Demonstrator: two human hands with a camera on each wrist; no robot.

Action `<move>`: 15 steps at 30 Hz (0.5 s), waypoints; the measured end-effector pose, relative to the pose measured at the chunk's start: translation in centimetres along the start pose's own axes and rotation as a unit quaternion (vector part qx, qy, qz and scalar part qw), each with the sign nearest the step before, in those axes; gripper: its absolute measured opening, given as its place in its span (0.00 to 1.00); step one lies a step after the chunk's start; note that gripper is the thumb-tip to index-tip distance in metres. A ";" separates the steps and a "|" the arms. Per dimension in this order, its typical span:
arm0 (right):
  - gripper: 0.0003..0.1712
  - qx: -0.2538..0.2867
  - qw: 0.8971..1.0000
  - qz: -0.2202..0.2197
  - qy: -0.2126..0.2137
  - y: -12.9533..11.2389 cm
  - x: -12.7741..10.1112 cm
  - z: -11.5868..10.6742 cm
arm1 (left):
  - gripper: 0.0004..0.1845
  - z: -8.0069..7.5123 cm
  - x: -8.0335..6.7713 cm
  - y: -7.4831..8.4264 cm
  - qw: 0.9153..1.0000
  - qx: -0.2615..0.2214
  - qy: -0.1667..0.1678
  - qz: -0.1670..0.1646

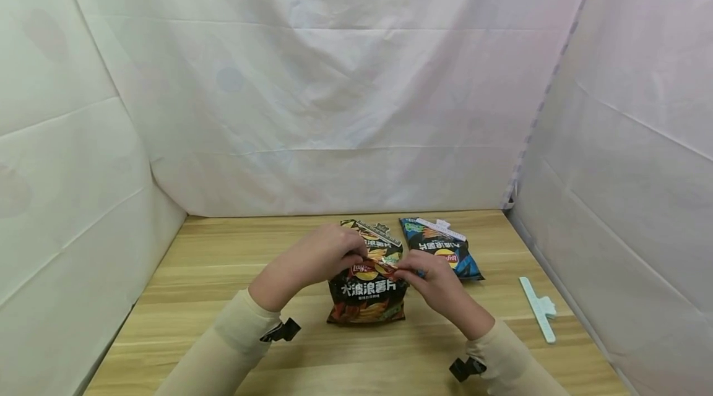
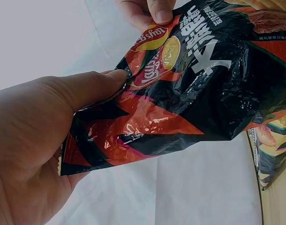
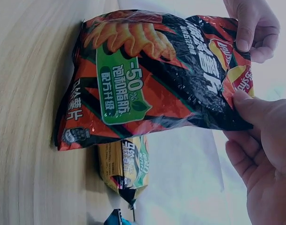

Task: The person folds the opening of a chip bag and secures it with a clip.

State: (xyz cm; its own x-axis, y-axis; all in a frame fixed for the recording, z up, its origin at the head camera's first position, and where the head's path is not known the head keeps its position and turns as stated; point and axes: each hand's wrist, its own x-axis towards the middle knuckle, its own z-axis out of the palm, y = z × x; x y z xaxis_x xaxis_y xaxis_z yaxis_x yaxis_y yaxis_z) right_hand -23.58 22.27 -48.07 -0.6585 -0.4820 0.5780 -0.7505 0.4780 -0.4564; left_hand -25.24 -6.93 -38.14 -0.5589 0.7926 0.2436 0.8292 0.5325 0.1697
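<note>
A red and black potato chip bag (image 1: pixel 367 306) stands upright near the middle of the wooden table, its lettered front toward me. My left hand (image 1: pixel 323 257) pinches one end of the bag's top edge between thumb and fingers. At the other end of that edge, my right hand (image 1: pixel 434 278) does the same. In the left wrist view the thumb of the left hand (image 2: pixel 44 136) presses on the bag's front, and the top looks folded over. The right wrist view has the right hand (image 3: pixel 269 145) with its thumb on the front and fingers behind.
Just behind lies a yellow chip bag (image 1: pixel 384 251) with a dark grey clip (image 1: pixel 379 233) across its top. To its right, a blue chip bag (image 1: pixel 465 266) carries a white clip (image 1: pixel 441 229). A mint-green clip (image 1: pixel 538 310) lies near the table's right edge. White cloth walls (image 1: pixel 345 105) enclose the table.
</note>
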 end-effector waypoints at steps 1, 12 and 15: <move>0.13 0.000 1.000 0.000 0.002 0.0 0.0 0.0 | 0.02 0.1 0.0 0.0 1.000 0.001 0.000 0.000; 0.15 -0.005 1.000 -0.002 0.003 0.5 -0.5 0.0 | 0.02 0.3 -0.1 -0.3 1.000 -0.007 -0.003 -0.013; 0.17 -0.007 1.000 0.002 -0.001 0.5 -0.6 -0.1 | 0.02 0.2 -0.1 -0.3 1.000 -0.005 -0.002 -0.013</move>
State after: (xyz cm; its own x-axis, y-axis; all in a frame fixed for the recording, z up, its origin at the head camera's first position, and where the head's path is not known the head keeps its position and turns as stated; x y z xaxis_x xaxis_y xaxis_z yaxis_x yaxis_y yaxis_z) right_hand -23.54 22.91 -48.59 -0.6620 -0.4819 0.5741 -0.7467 0.4907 -0.4491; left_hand -25.42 -7.11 -38.42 -0.5799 0.7801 0.2349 0.8145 0.5496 0.1856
